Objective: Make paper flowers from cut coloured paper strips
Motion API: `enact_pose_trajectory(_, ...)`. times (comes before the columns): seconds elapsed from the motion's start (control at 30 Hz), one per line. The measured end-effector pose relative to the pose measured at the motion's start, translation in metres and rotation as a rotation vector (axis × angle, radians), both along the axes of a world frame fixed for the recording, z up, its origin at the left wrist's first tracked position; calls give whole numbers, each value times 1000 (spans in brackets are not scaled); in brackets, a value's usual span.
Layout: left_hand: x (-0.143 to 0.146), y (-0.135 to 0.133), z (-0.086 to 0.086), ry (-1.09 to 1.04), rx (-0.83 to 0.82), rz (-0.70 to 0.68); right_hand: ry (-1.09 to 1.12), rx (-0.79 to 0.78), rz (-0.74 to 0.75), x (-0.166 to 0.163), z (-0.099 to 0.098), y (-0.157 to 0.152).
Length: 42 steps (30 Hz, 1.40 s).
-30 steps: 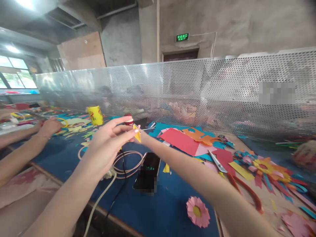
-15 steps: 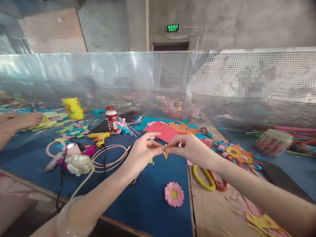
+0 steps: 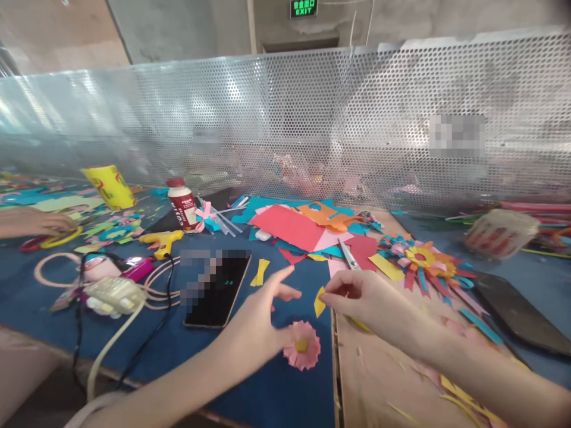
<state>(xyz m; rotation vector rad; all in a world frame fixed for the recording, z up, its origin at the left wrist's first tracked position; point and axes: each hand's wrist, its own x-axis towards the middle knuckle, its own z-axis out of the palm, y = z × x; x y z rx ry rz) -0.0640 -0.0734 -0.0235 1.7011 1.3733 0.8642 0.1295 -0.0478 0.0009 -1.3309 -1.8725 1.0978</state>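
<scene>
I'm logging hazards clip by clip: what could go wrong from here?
The right hand pinches the small yellow paper piece near its edge, so it might slip or crease. The left hand overlaps the pink paper flower in view; contact is unclear, but a sideways move could knock it.

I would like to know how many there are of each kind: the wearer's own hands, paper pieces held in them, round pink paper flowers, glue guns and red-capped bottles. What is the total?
Own hands: 2, the left hand and the right hand
Yellow paper piece, in the right fingers: 1
Pink paper flower: 1
Glue gun: 1
Red-capped bottle: 1
Total: 6
</scene>
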Motion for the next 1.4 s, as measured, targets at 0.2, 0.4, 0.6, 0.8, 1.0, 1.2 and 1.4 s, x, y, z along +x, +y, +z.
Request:
enact_pose_trajectory(0.2,3,-16,-25,227,35,-55,76,-84,-144,10,-14,-10)
enact_pose_trajectory(0.4,8,-17,-26,43,-116,-47,136,-98,-150,10,-23,-18)
enact_pose_trajectory(0.6,12,-17,-22,-205,-258,-39,166,-100,-208,2,-30,-25)
enact_pose_trajectory(0.8,10,-15,-23,-230,-226,-30,191,-93,-228,-2,-32,-30)
enact_pose_trajectory(1.0,10,-20,-21,-222,-112,-63,253,-32,-198,-3,-36,-38)
enact_pose_trajectory(1.2,6,-28,-32,-301,164,-89,301,163,-153,-3,-36,-51)
enact_pose_trajectory(1.4,1,-35,-37,-339,485,-233,297,425,-10,-1,-33,-65)
